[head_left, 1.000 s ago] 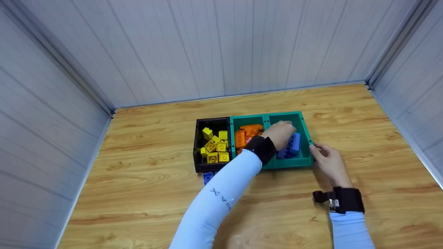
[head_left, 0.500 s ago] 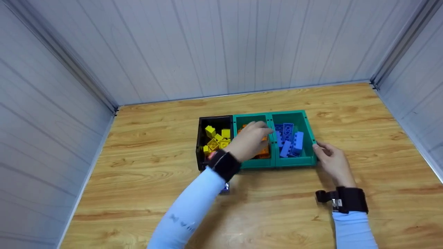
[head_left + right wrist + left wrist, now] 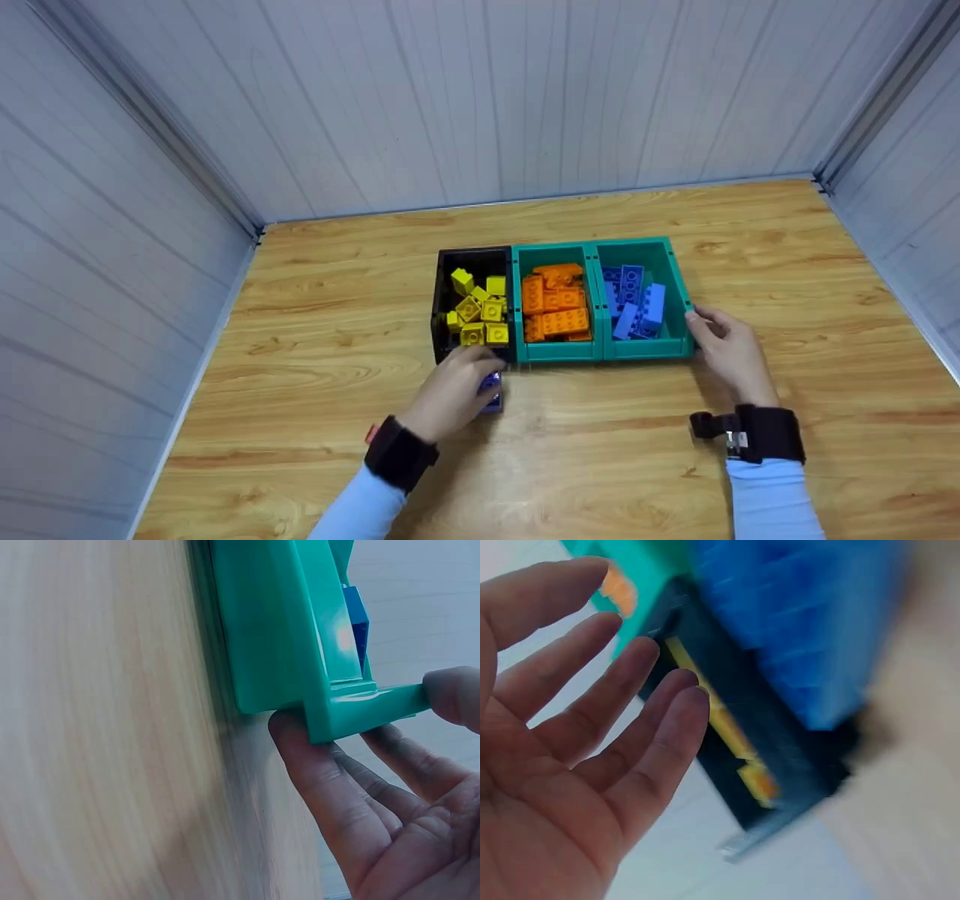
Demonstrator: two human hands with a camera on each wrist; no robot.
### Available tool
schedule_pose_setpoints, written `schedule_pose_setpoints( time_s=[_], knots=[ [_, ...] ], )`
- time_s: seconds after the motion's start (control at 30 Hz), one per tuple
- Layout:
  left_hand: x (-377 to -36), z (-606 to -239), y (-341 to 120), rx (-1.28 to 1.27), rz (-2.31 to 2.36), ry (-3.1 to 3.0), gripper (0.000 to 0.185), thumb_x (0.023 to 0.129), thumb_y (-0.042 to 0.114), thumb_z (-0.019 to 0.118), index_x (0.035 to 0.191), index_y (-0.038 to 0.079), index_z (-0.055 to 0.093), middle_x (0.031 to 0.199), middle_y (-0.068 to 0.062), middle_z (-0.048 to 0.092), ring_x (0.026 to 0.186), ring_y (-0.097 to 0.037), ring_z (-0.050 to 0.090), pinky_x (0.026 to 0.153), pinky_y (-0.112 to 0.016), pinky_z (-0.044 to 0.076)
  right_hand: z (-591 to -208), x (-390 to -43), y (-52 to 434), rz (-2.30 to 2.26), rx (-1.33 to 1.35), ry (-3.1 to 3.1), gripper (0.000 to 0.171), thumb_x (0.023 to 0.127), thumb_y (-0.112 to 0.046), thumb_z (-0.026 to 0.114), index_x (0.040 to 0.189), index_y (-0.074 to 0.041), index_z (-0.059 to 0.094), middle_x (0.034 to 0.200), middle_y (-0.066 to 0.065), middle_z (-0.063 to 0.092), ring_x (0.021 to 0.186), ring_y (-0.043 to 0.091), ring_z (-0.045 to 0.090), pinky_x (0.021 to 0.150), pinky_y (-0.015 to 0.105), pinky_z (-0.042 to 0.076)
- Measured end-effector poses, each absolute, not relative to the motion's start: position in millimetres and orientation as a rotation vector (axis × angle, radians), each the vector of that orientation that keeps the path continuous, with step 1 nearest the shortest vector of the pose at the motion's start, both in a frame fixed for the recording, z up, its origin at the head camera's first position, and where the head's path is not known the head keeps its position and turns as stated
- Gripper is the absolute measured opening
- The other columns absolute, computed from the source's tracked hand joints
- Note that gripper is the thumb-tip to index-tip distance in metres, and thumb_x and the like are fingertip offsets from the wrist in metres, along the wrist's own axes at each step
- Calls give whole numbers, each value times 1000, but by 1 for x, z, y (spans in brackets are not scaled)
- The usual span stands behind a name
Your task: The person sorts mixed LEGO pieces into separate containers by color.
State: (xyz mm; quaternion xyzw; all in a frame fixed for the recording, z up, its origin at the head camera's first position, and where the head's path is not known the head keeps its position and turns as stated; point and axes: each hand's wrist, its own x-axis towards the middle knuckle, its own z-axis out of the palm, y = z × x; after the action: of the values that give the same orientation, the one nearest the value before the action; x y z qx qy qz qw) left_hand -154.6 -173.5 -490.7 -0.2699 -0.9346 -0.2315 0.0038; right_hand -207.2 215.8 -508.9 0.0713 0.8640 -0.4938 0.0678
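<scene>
Three small bins are set side by side near the middle of a wooden table [image 3: 315, 420], with pale panelled walls [image 3: 480, 97] around it. The black bin [image 3: 448, 300] at the left end is filled with yellow bricks [image 3: 478, 309]. The middle green bin [image 3: 556, 351] is filled with orange bricks [image 3: 553, 304], and the right green bin [image 3: 679, 300] with blue bricks [image 3: 634, 300].

The left hand [image 3: 450, 391] is seen on the table just in front of the black bin's near corner, laid over a single blue brick [image 3: 491, 391] that lies on the wood outside the bins. Only the brick's right edge is shown past the fingers in the head view. In the left wrist view the fingers [image 3: 641, 727] are spread and nearly straight, and a blurred blue shape is seen close in front of them, beside the black bin. No closed grip on the brick is shown; whether the fingers are already touching it cannot be told, since that view is smeared.

The right hand [image 3: 731, 352] is placed at the near right corner of the right green bin. In the right wrist view the bin's corner rim is pinched lightly: the thumb [image 3: 454, 694] is pressed on the rim, and the fingers [image 3: 330, 787] are laid beneath it against the table. A dark wrist strap is worn on each arm above a light blue sleeve.
</scene>
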Motion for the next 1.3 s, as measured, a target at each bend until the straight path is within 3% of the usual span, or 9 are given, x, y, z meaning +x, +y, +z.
schedule_pose_setpoints(
  time_s=[0.17, 0.43, 0.6, 0.77, 0.87, 1.07, 1.3],
  knots=[
    [-137, -506, -193, -738, -694, -2942, 34, 85, 11, 79, 115, -2, 70, 117, -17, 63, 106, -33, 59, 93, -41, 51, -509, -207, 216, -1494, 211, 2604, 75, 99, -58, 45, 148, -1, 43, 139, 25, 52, 127, 36, 48, 99, 42, 43],
    [-129, -512, -208, -577, -781, -3036, 56, 78, 31, 83, 121, -2, 67, 126, -19, 57, 116, -36, 53, 101, -49, 44, -510, -207, 216, -1496, 210, 2603, 75, 99, -58, 45, 149, -2, 42, 140, 27, 50, 128, 38, 47, 103, 50, 41],
    [-127, -512, -207, -554, -794, -3071, 53, 77, 28, 86, 117, -2, 68, 119, -15, 57, 112, -34, 54, 97, -47, 47, -510, -207, 216, -1494, 204, 2614, 75, 99, -57, 45, 148, -1, 43, 139, 27, 51, 128, 38, 48, 104, 51, 40],
    [-126, -511, -208, -542, -816, -3112, 48, 78, 23, 85, 117, 1, 67, 132, -22, 54, 124, -40, 48, 105, -51, 40, -510, -208, 216, -1497, 212, 2603, 75, 99, -58, 45, 148, -1, 42, 141, 27, 50, 129, 38, 47, 104, 51, 40],
    [-125, -511, -208, -571, -834, -3124, 46, 78, 21, 85, 116, 1, 67, 131, -23, 56, 123, -41, 51, 105, -52, 41, -510, -207, 216, -1492, 204, 2601, 76, 99, -58, 45, 148, -1, 42, 141, 26, 50, 128, 37, 47, 100, 42, 44],
    [-124, -497, -207, -612, -822, -3081, 46, 75, 20, 87, 113, 0, 69, 123, -20, 59, 115, -38, 56, 99, -48, 47, -511, -207, 217, -1508, 175, 2586, 75, 99, -57, 45, 148, -1, 42, 140, 27, 50, 127, 37, 48, 77, 11, 47],
    [-135, -463, -173, -698, -803, -2952, 46, 78, 23, 85, 118, 6, 69, 133, -18, 56, 122, -34, 53, 101, -44, 46, -510, -208, 217, -1498, 190, 2589, 75, 98, -58, 46, 149, -3, 42, 141, 26, 50, 127, 36, 48, 77, 12, 45]
  ],
)
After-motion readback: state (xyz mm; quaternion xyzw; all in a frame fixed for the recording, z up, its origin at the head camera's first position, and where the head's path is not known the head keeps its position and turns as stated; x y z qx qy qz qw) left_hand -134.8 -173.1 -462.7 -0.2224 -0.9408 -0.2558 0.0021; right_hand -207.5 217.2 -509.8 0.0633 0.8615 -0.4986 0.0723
